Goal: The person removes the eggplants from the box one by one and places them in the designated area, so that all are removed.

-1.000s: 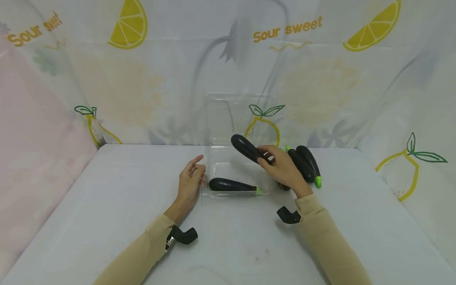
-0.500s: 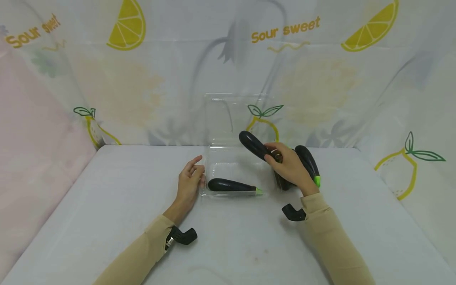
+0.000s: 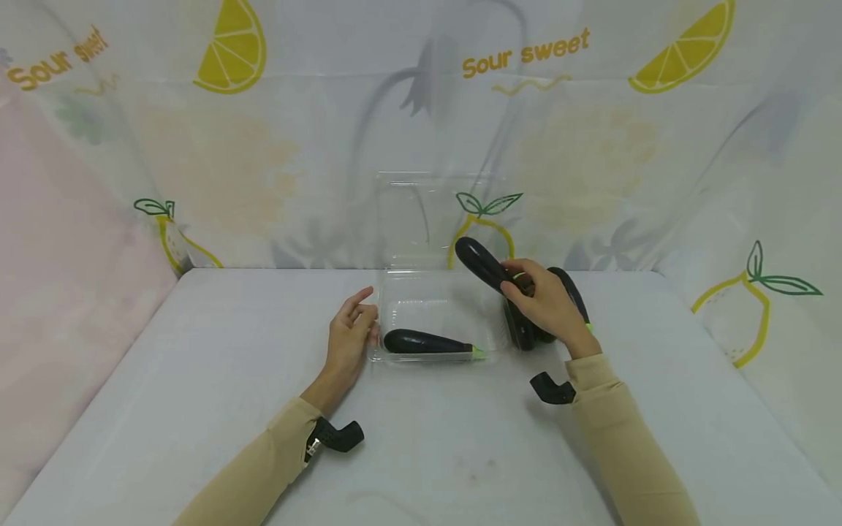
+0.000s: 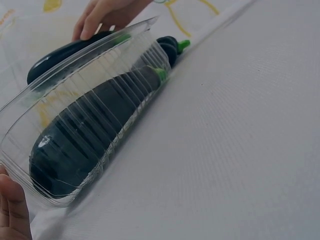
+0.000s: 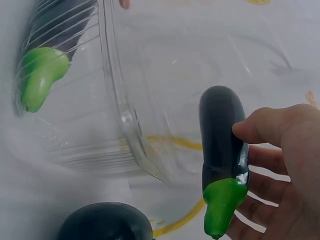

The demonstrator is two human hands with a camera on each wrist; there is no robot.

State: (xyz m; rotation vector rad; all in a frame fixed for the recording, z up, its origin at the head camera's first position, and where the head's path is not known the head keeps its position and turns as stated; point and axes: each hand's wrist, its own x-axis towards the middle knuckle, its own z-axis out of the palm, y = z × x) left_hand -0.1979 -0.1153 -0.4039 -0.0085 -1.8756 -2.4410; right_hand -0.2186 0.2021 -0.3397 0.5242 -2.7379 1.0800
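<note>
A clear plastic clamshell box [image 3: 434, 310] stands on the table with its lid raised at the back. One dark eggplant [image 3: 424, 341] with a green stem lies inside along the front wall. Beside the box's left wall rests my left hand [image 3: 350, 332], fingers loosely bent at the rim; only its fingertips [image 4: 9, 192] show in the left wrist view. My right hand [image 3: 549, 303] holds another eggplant [image 5: 220, 137] between thumb and fingers, raised over the box's right side. Its rounded end points to the back left, and its green stem is plain in the right wrist view.
Right of the box lie more eggplants, one of them [image 3: 520, 327] close against its wall and another [image 3: 571, 288] farther right, partly hidden by my right hand. A patterned cloth [image 3: 316, 161] hangs behind the white table [image 3: 230, 394].
My right hand has moved to the right and slightly back with its eggplant, from over the box's middle toward its right wall. My left hand and the eggplant in the box stay in place.
</note>
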